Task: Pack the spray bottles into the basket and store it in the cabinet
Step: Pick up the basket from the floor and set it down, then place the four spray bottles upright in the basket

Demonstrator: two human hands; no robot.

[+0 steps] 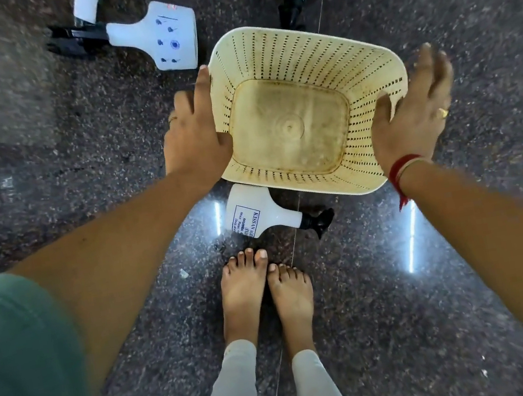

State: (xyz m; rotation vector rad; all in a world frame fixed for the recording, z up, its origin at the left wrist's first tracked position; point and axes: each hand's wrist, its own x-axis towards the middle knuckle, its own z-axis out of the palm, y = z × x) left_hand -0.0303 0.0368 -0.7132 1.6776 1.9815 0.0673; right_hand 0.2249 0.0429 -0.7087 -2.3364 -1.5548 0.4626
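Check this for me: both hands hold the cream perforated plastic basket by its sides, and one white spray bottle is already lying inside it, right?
Not quite. The head view shows the left hand and right hand holding the cream perforated plastic basket by its sides, but it is empty. The white spray bottles, such as the nearest one, lie on the floor.

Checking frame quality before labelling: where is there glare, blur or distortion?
Head view: bright strip-light reflections on the polished floor; the right hand smears with motion; the basket and nearest spray bottle stay sharp; wide-angle bending and blur at the edges.
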